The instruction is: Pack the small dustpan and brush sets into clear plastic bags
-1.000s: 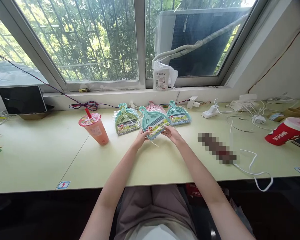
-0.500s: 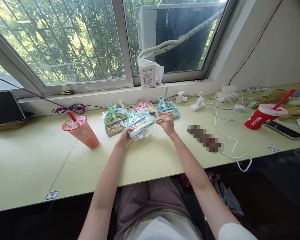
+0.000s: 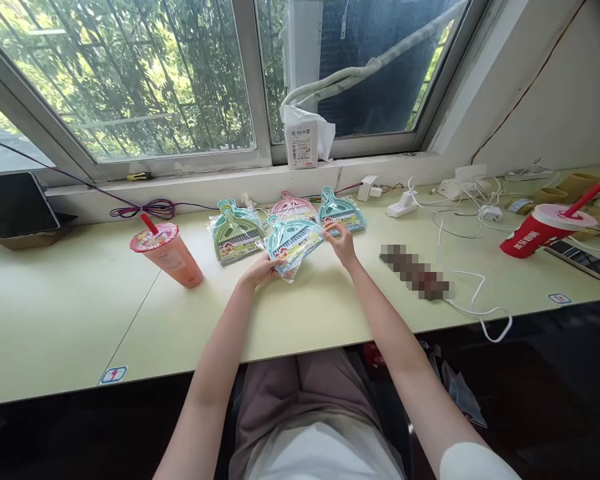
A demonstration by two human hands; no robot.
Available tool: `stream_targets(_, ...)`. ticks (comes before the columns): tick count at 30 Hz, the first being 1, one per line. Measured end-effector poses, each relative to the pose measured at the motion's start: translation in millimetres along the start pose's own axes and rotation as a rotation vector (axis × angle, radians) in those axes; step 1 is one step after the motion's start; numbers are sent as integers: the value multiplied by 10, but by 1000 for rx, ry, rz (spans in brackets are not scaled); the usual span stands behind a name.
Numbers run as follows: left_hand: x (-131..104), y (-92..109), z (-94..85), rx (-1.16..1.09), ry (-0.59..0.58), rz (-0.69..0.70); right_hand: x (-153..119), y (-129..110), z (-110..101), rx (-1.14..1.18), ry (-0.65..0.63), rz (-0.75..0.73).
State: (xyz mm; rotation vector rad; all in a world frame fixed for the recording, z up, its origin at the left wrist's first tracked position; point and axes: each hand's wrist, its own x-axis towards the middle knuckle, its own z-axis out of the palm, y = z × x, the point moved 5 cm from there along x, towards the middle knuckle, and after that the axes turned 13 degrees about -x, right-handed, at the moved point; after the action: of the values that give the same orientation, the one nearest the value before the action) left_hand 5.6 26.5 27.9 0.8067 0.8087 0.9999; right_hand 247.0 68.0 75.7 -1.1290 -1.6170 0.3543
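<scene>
A light-blue mini dustpan and brush set [image 3: 294, 241] in a clear plastic wrapper is held up off the table between both hands. My left hand [image 3: 261, 271] grips its lower left corner. At the right corner, my right hand [image 3: 341, 243] pinches the wrapper with thumb and fingers. Behind lie more wrapped sets: a green dustpan set [image 3: 239, 237] partly over a teal one on the left, a pink dustpan set [image 3: 291, 205] at the back, and a teal dustpan set [image 3: 342, 212] just beyond my right hand.
An orange drink cup [image 3: 173, 257] with a red straw stands left. To the right are a blurred dark object [image 3: 415, 272], a white cable [image 3: 480, 313], a red cup [image 3: 523, 233] and a phone [image 3: 583, 259]. Chargers and a small box [image 3: 303, 145] sit toward the window.
The held dustpan set is tilted slightly more, its right end higher, and loose wrapper hangs below it. Both hands keep their hold. The whole view has shifted a little.
</scene>
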Motion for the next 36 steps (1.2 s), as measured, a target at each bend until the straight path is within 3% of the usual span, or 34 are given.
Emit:
stream_targets(11, -6, 31, -104, 50, -18, 43, -59, -39, 135, -102, -2, -156)
stream_targets(14, -40, 72, -133, 95, -14, 48, -71, 46, 231, 40, -64, -21)
stream_targets(18, -87, 114, -162, 152, 17, 57, -122, 232, 416, 377, -350, 326)
stream_targets(20, -94, 112, -162, 184, 2, 41, -156, 271, 470, 473, -482, 427)
stream_targets(22, -92, 108, -165, 202, -9, 30, -165, 288, 477, 504, -526, 466)
stream_targets(27, -81, 70, -142, 245, -18, 10, -147, 337, 497, 443, -509, 440)
stream_targets(31, -69, 6, -28, 264, -27, 16, -118, 470, 503, 372, -390, 468)
stream_targets(36, -73, 39, 129, 273, 61, 112, -102, 582, 470, 370, -295, 529)
